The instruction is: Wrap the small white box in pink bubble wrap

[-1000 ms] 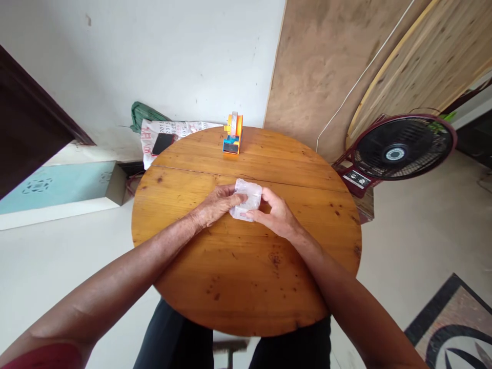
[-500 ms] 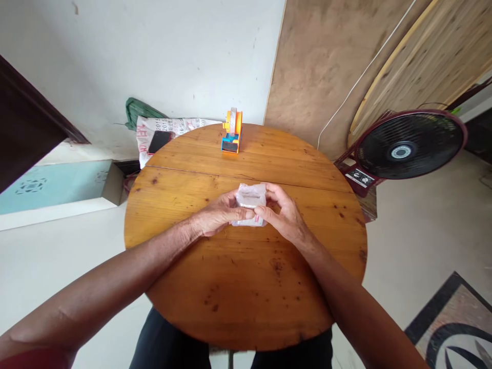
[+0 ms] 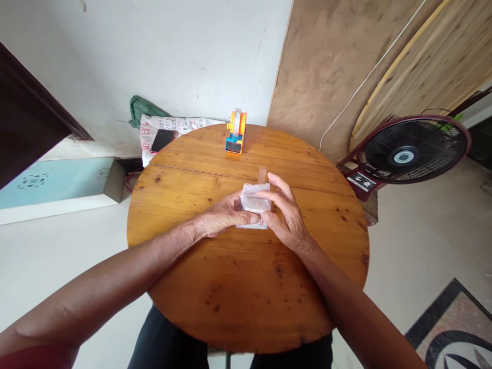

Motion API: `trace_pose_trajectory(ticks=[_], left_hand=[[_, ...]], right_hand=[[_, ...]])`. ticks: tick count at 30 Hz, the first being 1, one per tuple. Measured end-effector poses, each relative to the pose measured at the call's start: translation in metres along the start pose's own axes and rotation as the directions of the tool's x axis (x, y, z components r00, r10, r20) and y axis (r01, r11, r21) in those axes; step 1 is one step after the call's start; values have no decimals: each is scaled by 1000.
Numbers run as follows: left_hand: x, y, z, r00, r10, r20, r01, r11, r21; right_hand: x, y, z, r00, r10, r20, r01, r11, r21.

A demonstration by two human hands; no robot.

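A small package in clear bubble wrap [image 3: 257, 205] is held above the middle of the round table, its wrap folded over the top and a bit of pink-red marking at its near edge. My left hand [image 3: 230, 211] grips it from the left, thumb along the near side and fingers hidden behind. On the right, my right hand [image 3: 286, 215] has its thumb at the package's near right corner. One of its fingers lies over the folded wrap, while another is raised. From the far side of the package a short strip of clear tape [image 3: 262, 175] sticks up.
An orange and blue tape dispenser [image 3: 236, 133] stands at the far edge of the wooden table [image 3: 246, 292]. Left of it, a phone [image 3: 163, 140] lies on a printed white sack [image 3: 148, 128]. A fan [image 3: 403, 156] stands at the right.
My right hand's fingers have lifted from the package's right side and spread over its top. The tape strip now shows behind the package. The view has shifted slightly.
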State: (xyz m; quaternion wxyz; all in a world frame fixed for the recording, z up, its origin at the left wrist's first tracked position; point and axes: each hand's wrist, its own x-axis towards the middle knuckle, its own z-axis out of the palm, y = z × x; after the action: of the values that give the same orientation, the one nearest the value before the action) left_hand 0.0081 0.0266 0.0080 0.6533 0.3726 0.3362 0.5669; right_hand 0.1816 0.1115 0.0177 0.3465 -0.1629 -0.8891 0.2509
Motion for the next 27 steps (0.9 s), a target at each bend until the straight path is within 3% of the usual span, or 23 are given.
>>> trace_pose_trajectory(ticks=[13, 20, 23, 25, 27], left_hand=[[-2, 0, 0, 999, -38, -16, 38, 998, 48], [0, -2, 0, 999, -51, -17, 50, 996, -77], [0, 0, 2, 998, -62, -5, 61, 991, -116], [-1, 1, 3, 997, -73, -1, 72, 990, -119], [-1, 2, 3, 996, -93, 5, 93, 990, -106]], right_hand=[[4, -2, 3, 992, 59, 107, -71, 991, 112], [0, -5, 2, 997, 58, -58, -50, 991, 126], [-1, -3, -2, 980, 113, -164, -82, 980, 184], [-1, -1, -5, 971, 180, -158, -135, 956, 261], [0, 2, -6, 966, 244, -81, -201, 914, 352]])
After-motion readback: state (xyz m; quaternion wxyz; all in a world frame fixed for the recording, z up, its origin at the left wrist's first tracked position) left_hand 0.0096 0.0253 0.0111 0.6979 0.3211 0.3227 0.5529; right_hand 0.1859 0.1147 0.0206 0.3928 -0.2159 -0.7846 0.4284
